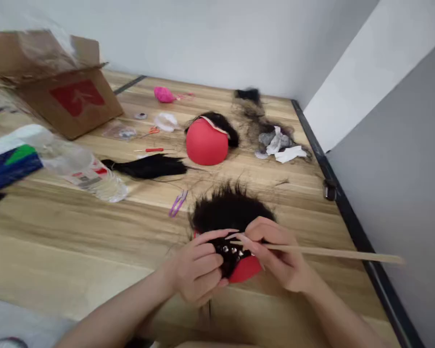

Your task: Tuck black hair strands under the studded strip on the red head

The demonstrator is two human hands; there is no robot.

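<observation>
Close in front of me lies a small red head form [245, 269] with short black hair [232, 208] over its far side. A black strip with several shiny studs [234, 250] runs along the hair's near edge. Wrapped round the left end of this strip are the fingers of my left hand [200, 268]. My right hand [275, 249] pinches a long thin wooden stick [333, 252] near its left tip, and that tip is at the studs. The stick's other end sticks out to the right. My hands hide part of the red form.
A second red form [207, 142] with black hair stands farther back. Left of it are a black hair bundle [148, 166], a red-handled tool [154, 150], purple tweezers [178, 203], a plastic bottle [90, 176] and a cardboard box [72, 101]. Loose hair and crumpled white scraps [281, 145] lie back right, near the wall.
</observation>
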